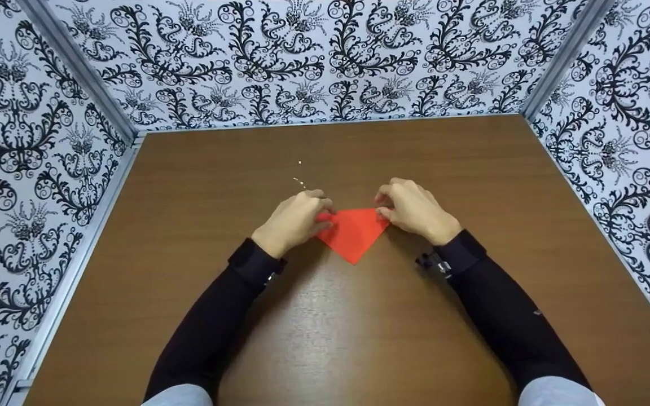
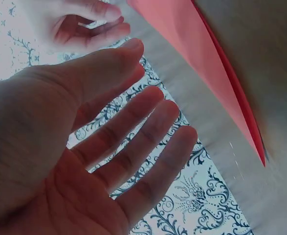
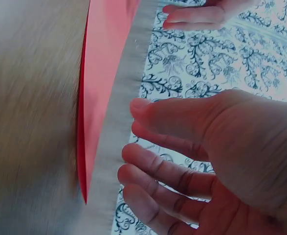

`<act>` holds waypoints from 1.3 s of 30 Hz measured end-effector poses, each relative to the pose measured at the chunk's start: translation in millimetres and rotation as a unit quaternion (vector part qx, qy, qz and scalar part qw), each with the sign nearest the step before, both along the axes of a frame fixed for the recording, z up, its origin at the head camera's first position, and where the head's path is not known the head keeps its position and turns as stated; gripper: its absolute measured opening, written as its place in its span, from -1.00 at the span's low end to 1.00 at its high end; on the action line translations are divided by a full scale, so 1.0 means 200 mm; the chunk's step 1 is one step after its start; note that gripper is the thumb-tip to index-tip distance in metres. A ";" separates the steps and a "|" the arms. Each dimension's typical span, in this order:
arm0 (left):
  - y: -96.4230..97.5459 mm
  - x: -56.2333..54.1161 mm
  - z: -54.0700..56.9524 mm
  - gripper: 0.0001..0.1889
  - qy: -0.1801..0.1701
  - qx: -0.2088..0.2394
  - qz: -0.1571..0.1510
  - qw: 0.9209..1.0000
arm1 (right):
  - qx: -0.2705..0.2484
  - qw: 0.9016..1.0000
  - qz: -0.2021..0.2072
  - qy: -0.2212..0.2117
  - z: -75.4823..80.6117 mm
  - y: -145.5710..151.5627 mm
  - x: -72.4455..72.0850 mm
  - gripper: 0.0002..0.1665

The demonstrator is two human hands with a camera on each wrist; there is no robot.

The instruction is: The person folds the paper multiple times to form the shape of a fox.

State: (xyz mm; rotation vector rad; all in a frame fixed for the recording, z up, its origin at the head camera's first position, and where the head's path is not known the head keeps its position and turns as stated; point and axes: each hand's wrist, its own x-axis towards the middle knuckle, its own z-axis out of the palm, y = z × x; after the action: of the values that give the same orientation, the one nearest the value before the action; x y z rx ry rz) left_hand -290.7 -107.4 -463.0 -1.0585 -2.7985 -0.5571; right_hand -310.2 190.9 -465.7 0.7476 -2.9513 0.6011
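Note:
A sheet of red paper [image 1: 354, 235], folded into a triangle, lies on the wooden table with one corner pointing toward the person. My left hand [image 1: 295, 221] hovers over its left corner, overlapping it in the head view. At the right corner is my right hand [image 1: 415, 210], thumb and index finger close to the edge. In the left wrist view, the fingers are loosely bent with nothing between them, and the paper [image 2: 202, 54] shows beyond. The right wrist view likewise has relaxed fingers beside the paper [image 3: 104, 73], whose two layers part slightly along one side.
The brown wooden table [image 1: 359, 338] stretches around the hands. Patterned black-and-white panels [image 1: 313, 62] wall it in at the back and both sides, with grey metal posts at the corners. Small bright specks [image 1: 301, 183] show on the table beyond the left hand.

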 end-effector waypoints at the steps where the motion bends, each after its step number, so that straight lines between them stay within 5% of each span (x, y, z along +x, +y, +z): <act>1: 0.01 0.00 0.00 -0.82 0.001 -0.005 -0.007 1.000 | 0.000 1.000 0.005 0.003 0.00 -0.01 0.01 -0.79; 9: 0.04 0.03 -0.02 -0.89 -0.021 -0.051 -0.027 0.998 | 0.002 0.999 0.053 0.014 -0.01 -0.07 0.15 -0.81; 21: 0.01 0.02 -0.08 -0.80 -0.043 -0.039 -0.059 0.997 | 0.027 0.986 0.160 0.047 -0.05 -0.18 0.29 -0.96; 32: 0.01 0.00 -0.12 -0.73 -0.029 -0.022 -0.068 0.997 | 0.038 0.983 0.176 0.028 -0.07 -0.22 0.35 -0.88; 39: 0.01 0.00 -0.10 -0.73 -0.031 -0.026 -0.060 0.997 | 0.049 0.984 0.168 0.045 -0.09 -0.24 0.36 -0.86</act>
State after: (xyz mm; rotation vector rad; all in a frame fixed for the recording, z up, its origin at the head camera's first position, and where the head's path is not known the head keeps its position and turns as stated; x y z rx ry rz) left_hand -290.8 -105.5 -483.0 -1.2462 -2.8322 -0.5408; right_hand -238.6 143.8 -483.7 1.2616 -2.8080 0.4252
